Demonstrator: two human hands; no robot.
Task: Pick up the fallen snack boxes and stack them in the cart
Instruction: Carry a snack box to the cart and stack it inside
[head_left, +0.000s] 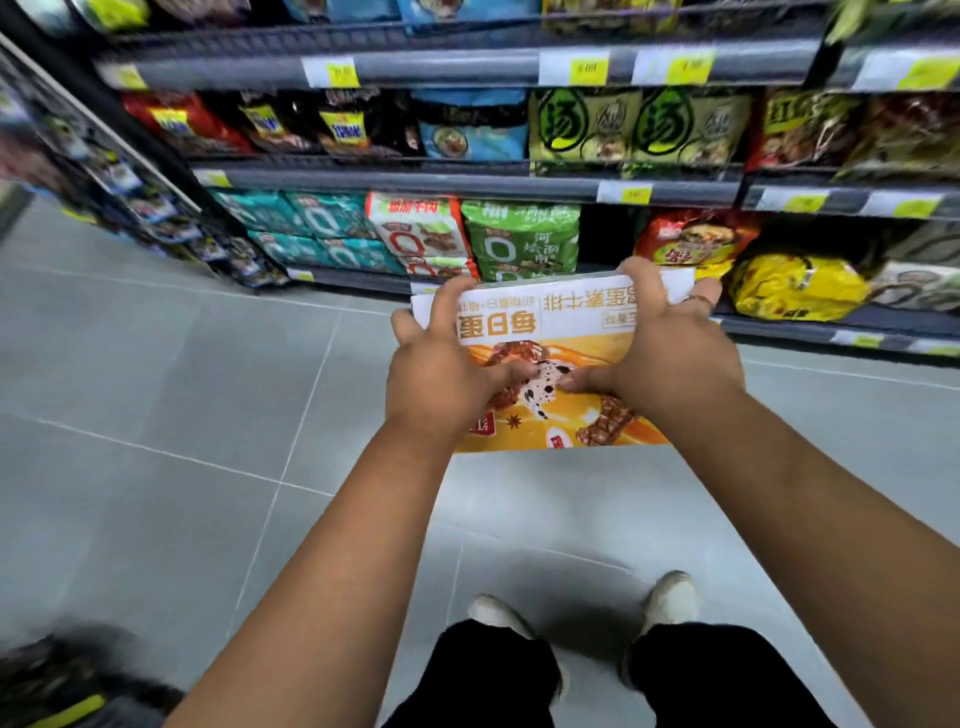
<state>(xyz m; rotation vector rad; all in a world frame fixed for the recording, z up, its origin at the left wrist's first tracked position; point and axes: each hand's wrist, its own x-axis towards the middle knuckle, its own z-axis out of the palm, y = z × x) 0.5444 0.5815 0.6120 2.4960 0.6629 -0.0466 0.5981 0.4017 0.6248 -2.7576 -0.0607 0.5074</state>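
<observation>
the snack box (576, 343) was held in the air over the grey tiled floor (156, 415), a little toward 12 o'clock from the middle of the view, its white and orange face up. the left hand (441, 374) gripped its 9 o'clock edge and the right hand (675, 358) its 3 o'clock edge — fingers (452, 306) curled over the far side, both thumbs pressed on the face, nearly meeting. at 12 o'clock behind it stood shelves (467, 182) full of packets (519, 239). two light shoes (501, 613) stood at 6 o'clock — at 7 o'clock lay a dark blurred thing (52, 680), i could not tell what
</observation>
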